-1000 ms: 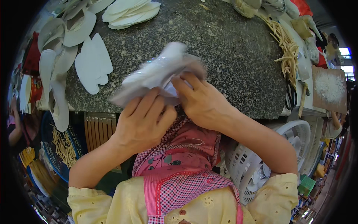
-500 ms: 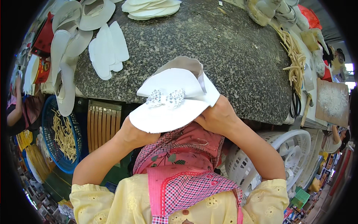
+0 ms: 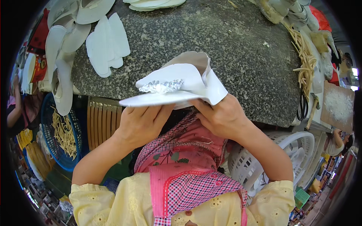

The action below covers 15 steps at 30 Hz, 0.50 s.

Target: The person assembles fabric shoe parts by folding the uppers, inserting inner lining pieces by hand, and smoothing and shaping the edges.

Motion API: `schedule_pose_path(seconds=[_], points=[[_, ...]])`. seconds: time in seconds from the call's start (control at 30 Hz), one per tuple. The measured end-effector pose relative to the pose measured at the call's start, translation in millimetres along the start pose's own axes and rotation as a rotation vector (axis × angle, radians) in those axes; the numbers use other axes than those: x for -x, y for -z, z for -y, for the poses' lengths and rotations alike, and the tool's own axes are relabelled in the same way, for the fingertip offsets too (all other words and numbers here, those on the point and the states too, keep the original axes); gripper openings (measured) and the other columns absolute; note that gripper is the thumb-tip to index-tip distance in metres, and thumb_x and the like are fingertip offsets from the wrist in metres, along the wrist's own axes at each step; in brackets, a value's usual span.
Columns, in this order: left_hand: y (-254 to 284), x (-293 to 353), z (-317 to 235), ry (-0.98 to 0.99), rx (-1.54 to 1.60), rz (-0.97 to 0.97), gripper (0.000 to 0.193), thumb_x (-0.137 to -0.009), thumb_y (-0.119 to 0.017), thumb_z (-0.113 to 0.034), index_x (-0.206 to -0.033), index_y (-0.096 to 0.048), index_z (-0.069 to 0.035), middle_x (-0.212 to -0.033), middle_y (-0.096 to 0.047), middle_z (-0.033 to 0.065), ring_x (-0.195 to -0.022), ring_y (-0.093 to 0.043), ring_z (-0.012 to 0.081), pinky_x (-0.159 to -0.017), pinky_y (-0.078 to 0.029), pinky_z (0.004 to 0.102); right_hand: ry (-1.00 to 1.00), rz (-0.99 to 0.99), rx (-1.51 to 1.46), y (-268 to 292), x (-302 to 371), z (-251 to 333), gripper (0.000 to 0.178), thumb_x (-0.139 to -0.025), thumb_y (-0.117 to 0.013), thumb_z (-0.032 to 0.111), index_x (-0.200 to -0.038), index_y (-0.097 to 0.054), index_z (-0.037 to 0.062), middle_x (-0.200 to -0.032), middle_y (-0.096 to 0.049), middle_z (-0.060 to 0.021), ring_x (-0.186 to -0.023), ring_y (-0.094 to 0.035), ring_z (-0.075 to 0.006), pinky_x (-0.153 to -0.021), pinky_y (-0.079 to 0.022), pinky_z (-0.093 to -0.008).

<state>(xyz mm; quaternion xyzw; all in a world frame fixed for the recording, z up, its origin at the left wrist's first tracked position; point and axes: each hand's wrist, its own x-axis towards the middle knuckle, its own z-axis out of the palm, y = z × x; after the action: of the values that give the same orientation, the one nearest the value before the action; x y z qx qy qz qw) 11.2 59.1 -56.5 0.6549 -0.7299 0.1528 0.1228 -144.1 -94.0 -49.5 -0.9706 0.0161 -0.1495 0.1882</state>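
Between my two hands is a white shoe upper (image 3: pixel 171 77) with a sparkling rhinestone bow (image 3: pixel 161 86) on it, held above the near edge of the stone worktop. My left hand (image 3: pixel 143 122) grips its lower left edge from below; part of the fingers is hidden under the white piece. On the other side, my right hand (image 3: pixel 222 116) closes around the right end, thumb and fingers pinching the material. The piece is tilted, so its front flap is seen nearly edge-on. A greyish lining shows at the top.
White insole-shaped pieces (image 3: pixel 107 45) lie on the speckled worktop (image 3: pixel 226 60) at left, beside more uppers (image 3: pixel 62 71). Beige strips (image 3: pixel 307 71) and black-handled scissors (image 3: pixel 302 107) lie along the right edge. Blue (image 3: pixel 77 150) and white (image 3: pixel 279 141) baskets flank me. Other people are at both sides.
My hands have tipped the shoe upper, so the front flap and bow now look flatter. The left hand has come up and more of its fingers show.
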Motion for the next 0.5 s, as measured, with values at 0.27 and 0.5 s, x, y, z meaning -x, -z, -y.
schedule_pose_path(seconds=[0.27, 0.5], points=[[14, -36, -23, 0.042, -0.117, 0.010, 0.026, -0.067, -0.051, -0.011, -0.089, -0.059, 0.000, -0.089, -0.053, 0.0065, -0.087, -0.049, 0.0218, -0.073, -0.038, 0.0328, -0.133, 0.008, -0.047, 2, 4, 10, 0.037, -0.063, -0.057, 0.006, -0.099, -0.056, -0.0030, -0.097, -0.051, -0.0165, -0.081, -0.055, -0.0319, -0.062, -0.048, -0.0378], [-4, -64, -5, -0.213, -0.234, 0.022, 0.027, -0.065, -0.050, -0.018, -0.082, -0.061, 0.000, -0.080, -0.058, 0.0096, -0.082, -0.051, 0.0225, -0.075, -0.035, 0.0399, 0.090, -0.398, -0.065, 8, 9, -9, 0.029, -0.058, -0.054, -0.002, -0.086, -0.058, 0.0019, -0.082, -0.059, -0.0117, -0.075, -0.059, -0.0267, -0.064, -0.048, -0.0317]])
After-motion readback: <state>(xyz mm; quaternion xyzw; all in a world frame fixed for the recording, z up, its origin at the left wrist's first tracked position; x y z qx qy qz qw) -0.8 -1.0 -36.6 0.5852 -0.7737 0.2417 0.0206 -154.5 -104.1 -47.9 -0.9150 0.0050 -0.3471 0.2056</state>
